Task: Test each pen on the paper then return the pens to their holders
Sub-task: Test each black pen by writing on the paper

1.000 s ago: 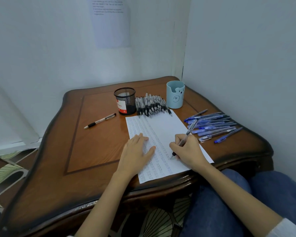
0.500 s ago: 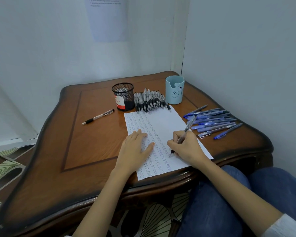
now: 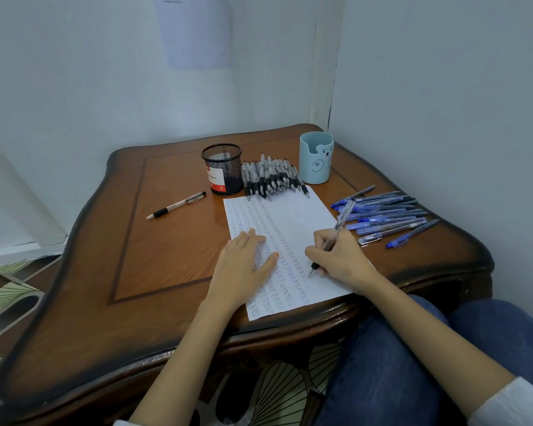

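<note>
Head view, seated at the corner desk (image 3: 166, 256). My right hand (image 3: 340, 259) grips a pen (image 3: 342, 218) in a writing hold, fingers and thumb curled round the lower barrel. The tip is down at the paper (image 3: 302, 216), at the right edge of the written columns, and the clear upper barrel slants up and away toward the right. Whether the tip actually touches the sheet I cannot tell. My left hand (image 3: 243, 262) lies flat on the left half of the paper, fingers straight and close together, thumb spread toward the right, holding nothing. The paper lies on the near right part of the desk, its near edge close to the desk rim. Rows of small blue marks fill its left and middle, and the right strip is plain white.

Behind the paper, a row of black-gripped pens (image 3: 270, 178) lies side by side, tips touching or overlapping the far edge of the sheet. A black mesh holder (image 3: 222, 167) stands upright just left of that row; a pale blue holder (image 3: 316, 158) with a bear face stands just right of it. A spread of blue pens (image 3: 382, 215) lies on the desk right of the paper, beside my right hand. A single pen (image 3: 176, 205) with a black grip lies apart on the left of the desk.
</note>
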The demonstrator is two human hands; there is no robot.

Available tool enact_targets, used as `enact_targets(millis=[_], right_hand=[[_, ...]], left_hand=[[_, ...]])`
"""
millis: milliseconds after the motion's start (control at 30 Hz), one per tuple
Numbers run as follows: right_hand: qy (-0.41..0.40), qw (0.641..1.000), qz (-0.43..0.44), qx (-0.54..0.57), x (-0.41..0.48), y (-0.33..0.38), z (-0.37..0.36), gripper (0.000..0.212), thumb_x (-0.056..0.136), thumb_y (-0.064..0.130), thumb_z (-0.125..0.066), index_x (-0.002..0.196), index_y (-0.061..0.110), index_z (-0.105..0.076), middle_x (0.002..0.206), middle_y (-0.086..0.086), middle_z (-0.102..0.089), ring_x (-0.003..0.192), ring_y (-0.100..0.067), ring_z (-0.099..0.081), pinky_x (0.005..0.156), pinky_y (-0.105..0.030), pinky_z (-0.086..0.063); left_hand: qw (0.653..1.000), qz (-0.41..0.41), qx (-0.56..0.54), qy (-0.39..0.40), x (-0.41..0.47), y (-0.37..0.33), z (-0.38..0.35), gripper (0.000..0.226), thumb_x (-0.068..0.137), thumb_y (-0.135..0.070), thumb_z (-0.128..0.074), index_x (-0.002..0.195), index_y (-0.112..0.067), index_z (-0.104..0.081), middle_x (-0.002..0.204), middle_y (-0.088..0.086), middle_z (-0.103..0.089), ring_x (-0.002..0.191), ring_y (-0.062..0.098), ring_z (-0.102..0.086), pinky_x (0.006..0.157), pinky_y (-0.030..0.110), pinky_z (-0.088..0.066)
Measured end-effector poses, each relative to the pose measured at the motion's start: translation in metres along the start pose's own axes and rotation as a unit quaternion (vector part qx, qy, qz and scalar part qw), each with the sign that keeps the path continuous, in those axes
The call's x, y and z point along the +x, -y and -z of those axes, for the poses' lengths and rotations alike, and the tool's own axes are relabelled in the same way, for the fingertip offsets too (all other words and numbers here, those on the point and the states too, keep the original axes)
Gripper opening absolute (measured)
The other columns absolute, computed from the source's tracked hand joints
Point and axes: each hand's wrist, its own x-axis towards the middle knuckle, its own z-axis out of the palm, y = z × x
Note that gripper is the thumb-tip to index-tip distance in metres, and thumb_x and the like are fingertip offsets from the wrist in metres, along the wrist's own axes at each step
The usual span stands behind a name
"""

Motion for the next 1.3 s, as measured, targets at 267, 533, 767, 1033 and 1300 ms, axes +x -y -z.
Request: enact_targets(millis=[267, 533, 767, 1033, 1300], right_hand=[[-0.029, 0.999, 0.028, -0.009, -0.004, -0.001, -0.004, 0.043, 0.082, -0.004, -0.061, 0.051, 0.012, -0.037, 0.048, -0.002, -0.037, 0.044, -0.017, -0.050, 0.050, -0.024, -0.041], [-0.031, 0.999, 0.035, 0.001, -0.005, -0.001, -0.003, 0.040, 0.082, -0.004, -0.061, 0.052, 0.009, -0.038, 0.050, -0.007, -0.037, 0.049, -0.020, -0.044, 0.052, -0.026, -0.038], [-0.023, 0.999, 0.036, -0.006, -0.004, -0.003, -0.004, 0.039, 0.082, -0.004, -0.061, 0.053, 0.007, -0.038, 0.052, -0.009, -0.036, 0.052, -0.019, -0.038, 0.053, -0.026, -0.035], [-0.017, 0.982, -0.054, 0.180, -0.003, -0.001, 0.003, 0.039, 0.091, 0.007, -0.062, 0.056, 0.006, -0.043, 0.043, -0.007, -0.044, 0.031, -0.015, -0.036, 0.034, -0.018, -0.025], [-0.011, 0.969, -0.097, 0.228, 0.001, 0.008, 0.004, 0.039, 0.102, 0.045, -0.033, 0.098, 0.011, -0.052, 0.045, 0.000, -0.038, 0.035, -0.010, -0.031, 0.036, -0.021, -0.026]], left_hand=[[1.000, 0.004, 0.000, -0.001, 0.000, -0.002, 0.000, 0.054, 0.096, -0.049, -0.044, 0.142, -0.022, -0.041, 0.157, 0.000, -0.024, 0.145, 0.015, -0.019, 0.116, 0.033, -0.012], [1.000, 0.006, 0.002, 0.004, 0.000, -0.002, 0.001, 0.054, 0.096, -0.049, -0.043, 0.143, -0.022, -0.040, 0.157, 0.001, -0.024, 0.145, 0.016, -0.018, 0.117, 0.035, -0.012], [1.000, 0.004, -0.001, 0.003, 0.000, -0.002, 0.001, 0.054, 0.097, -0.049, -0.043, 0.143, -0.022, -0.040, 0.157, 0.000, -0.023, 0.145, 0.016, -0.017, 0.117, 0.034, -0.011], [1.000, -0.001, 0.002, 0.003, 0.000, -0.001, 0.001, 0.054, 0.097, -0.049, -0.043, 0.143, -0.022, -0.040, 0.158, 0.001, -0.023, 0.145, 0.017, -0.017, 0.117, 0.033, -0.010], [1.000, -0.003, -0.018, -0.006, 0.003, 0.000, 0.003, 0.050, 0.095, -0.047, -0.048, 0.137, -0.021, -0.046, 0.151, -0.003, -0.035, 0.140, 0.014, -0.027, 0.113, 0.034, -0.017]])
